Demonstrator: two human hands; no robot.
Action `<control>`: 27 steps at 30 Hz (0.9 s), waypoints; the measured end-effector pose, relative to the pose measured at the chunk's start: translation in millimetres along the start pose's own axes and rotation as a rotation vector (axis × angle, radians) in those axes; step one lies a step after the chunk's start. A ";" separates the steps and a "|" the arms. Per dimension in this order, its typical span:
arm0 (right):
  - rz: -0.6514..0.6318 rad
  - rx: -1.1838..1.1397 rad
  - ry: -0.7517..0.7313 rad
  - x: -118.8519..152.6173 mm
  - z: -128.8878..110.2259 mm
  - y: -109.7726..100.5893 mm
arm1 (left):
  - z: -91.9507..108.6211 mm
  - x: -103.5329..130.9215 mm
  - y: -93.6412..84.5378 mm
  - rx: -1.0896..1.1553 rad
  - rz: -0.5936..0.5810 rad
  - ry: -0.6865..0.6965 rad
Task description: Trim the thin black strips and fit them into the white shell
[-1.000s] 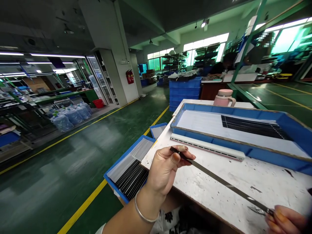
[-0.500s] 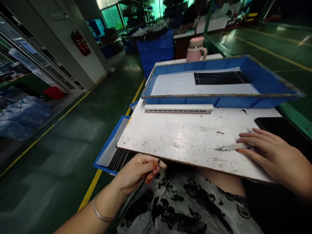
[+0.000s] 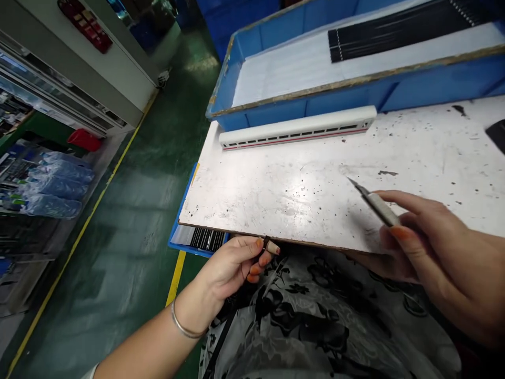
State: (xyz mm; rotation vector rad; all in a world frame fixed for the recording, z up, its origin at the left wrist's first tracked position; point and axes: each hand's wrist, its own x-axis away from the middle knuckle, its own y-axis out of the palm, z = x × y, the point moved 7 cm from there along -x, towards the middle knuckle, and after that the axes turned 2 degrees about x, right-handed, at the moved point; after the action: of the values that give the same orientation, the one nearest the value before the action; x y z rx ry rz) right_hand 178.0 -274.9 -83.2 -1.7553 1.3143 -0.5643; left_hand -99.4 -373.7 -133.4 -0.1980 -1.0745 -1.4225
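Note:
Between its fingers, my right hand [image 3: 430, 237] grips a craft knife [image 3: 381, 208], its pointed blade angled up and left above the white tabletop [image 3: 276, 184]. My left hand [image 3: 240, 258] is closed at the table's front edge, pinching a small, thin dark piece [image 3: 265, 243] between thumb and index finger. One left fingertip wears a beige cover [image 3: 273, 248]. A white model train car [image 3: 298, 128] with dark windows and a red stripe lies along the front of the blue tray [image 3: 311, 108].
White sheet and a row of black strips [image 3: 394, 34] lie in the blue tray. Below the table's left edge, another blue tray [image 3: 176, 237] holds dark strips. A black object [image 3: 497, 135] rests at the right. A red bucket [image 3: 84, 139] stands far left.
My right hand has picked the knife up from the table and turned its blade upward. My left hand still pinches the dark piece. The view has tilted down and closer to the table.

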 end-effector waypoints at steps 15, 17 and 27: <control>-0.264 -0.067 -0.517 25.8 -106.1 63.6 | -2.7 -3.4 7.3 -0.117 0.236 0.088; -0.265 -0.062 -0.528 24.3 -109.9 63.9 | -4.1 -3.6 6.7 -0.141 0.255 0.091; -0.200 -0.030 -0.555 22.7 -104.2 69.3 | -1.0 1.7 4.5 -0.341 0.343 0.160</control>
State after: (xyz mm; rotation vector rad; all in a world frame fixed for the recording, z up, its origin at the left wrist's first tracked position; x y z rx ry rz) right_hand 68.5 -339.5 -87.8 -1.8987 0.7701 -0.1391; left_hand -95.4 -374.6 -130.7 -0.4823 -0.6257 -1.2753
